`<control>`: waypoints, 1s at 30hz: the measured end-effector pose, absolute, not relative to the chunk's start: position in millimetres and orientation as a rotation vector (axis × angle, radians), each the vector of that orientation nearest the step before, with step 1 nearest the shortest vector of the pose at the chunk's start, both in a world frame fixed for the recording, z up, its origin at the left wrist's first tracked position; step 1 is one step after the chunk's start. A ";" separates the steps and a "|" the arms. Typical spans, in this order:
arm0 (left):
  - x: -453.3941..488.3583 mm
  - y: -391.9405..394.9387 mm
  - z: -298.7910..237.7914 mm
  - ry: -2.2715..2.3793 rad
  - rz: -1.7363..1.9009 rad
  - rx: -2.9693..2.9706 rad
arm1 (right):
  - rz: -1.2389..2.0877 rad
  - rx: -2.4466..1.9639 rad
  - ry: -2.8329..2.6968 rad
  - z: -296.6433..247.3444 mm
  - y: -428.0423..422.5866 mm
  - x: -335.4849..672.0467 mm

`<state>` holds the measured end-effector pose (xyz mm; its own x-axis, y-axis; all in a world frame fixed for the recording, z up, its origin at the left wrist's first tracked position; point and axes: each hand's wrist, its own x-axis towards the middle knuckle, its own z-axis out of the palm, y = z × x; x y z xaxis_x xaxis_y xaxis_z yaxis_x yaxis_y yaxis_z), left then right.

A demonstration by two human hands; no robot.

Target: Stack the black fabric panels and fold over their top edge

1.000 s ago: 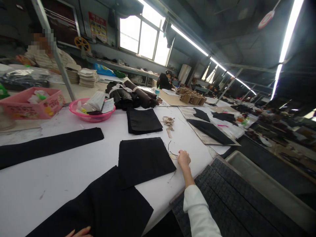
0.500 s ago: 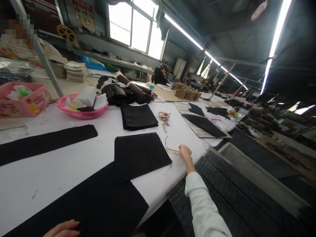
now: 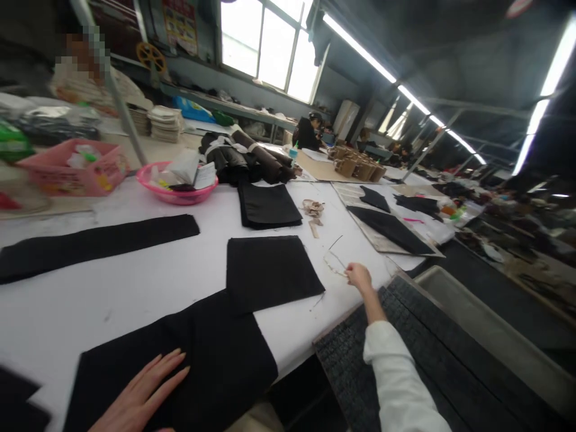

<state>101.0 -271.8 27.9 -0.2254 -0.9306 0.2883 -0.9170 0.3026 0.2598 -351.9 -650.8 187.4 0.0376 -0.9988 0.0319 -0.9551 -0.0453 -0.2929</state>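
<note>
My left hand (image 3: 144,393) lies flat with fingers stretched out on a large black fabric piece (image 3: 211,360) at the near edge of the white table (image 3: 135,282). My right hand (image 3: 359,277), in a white sleeve, is closed in a pinch on a thin pale thread or strip (image 3: 333,262) near the table's right edge. A square black fabric piece (image 3: 270,267) overlaps the large one just left of that hand. A long black strip (image 3: 99,243) lies further left, and a folded black stack (image 3: 267,206) sits behind.
A pink basin (image 3: 180,189) and pink basket (image 3: 76,171) hold small items at the back left. Dark rolls (image 3: 252,165) lie behind the stack. A dark textured mat (image 3: 414,354) borders the table on the right. Other people work in the distance.
My left hand has come further onto the large black fabric and now lies flat. My right hand has drawn the thread slightly toward the table's edge. The view has shifted.
</note>
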 end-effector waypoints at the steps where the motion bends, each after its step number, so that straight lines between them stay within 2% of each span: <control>1: 98.4 -270.7 36.4 -2.234 -0.057 1.648 | -0.391 -2.129 2.017 190.3 -648.4 -354.4; 7: 91.4 -271.3 79.1 -2.301 -0.275 1.635 | -0.768 -2.362 1.862 216.6 -614.0 -346.7; 10: 89.9 -266.8 90.1 -2.322 -0.291 1.686 | -0.920 -2.252 1.622 229.0 -576.0 -323.7; 13: 89.0 -256.2 86.0 -2.316 -0.214 1.762 | -0.947 -2.028 1.385 234.9 -535.8 -293.7; 17: 81.2 -244.4 89.3 -2.135 -0.115 1.848 | -0.829 -1.971 1.180 238.7 -487.1 -252.3; 20: 65.7 -245.6 126.1 -1.758 -0.177 1.934 | -0.728 -2.017 1.048 244.7 -455.3 -224.8; 24: 41.4 -252.4 199.1 -1.322 -0.304 1.761 | -0.694 -2.135 0.882 261.6 -420.5 -203.7; 30: 25.2 -238.2 257.4 -1.297 -0.346 1.578 | -0.858 -2.161 0.728 301.3 -378.2 -201.6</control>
